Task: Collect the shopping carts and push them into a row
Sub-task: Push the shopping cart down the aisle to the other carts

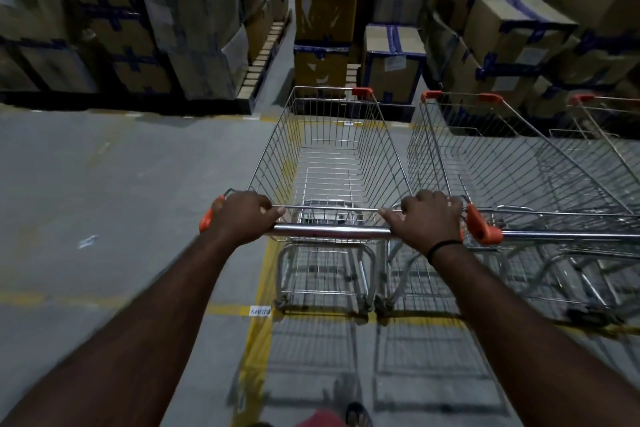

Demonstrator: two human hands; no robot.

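A: What is held at this moment?

B: The handle bar (332, 231) of the shopping cart (329, 163) is gripped at both ends. The left hand (242, 217) is closed over the bar beside the orange end cap (207, 217), and the right hand (431, 220) is wrapped round it near the other cap, fingers curled fully over the top. A black band (443, 248) is worn on the right wrist.

A: And where is the cart placed?

B: It is stood on the grey floor (104, 184), nose toward the stacked cardboard boxes (325, 10), with a yellow floor line (258, 322) running under its left side. A second cart (512, 163) is parked just beside it on the right, and part of a third cart (602, 121) is seen beyond that.

A: How should the push be finished well?

B: Even pressure is best kept on both hands so the nose is not swung into the neighbouring basket. The handle should probably be brought level with the second cart's handle, and the sides kept parallel. Care is advised at the right hand, since the neighbour's orange cap lies very close to the knuckles.
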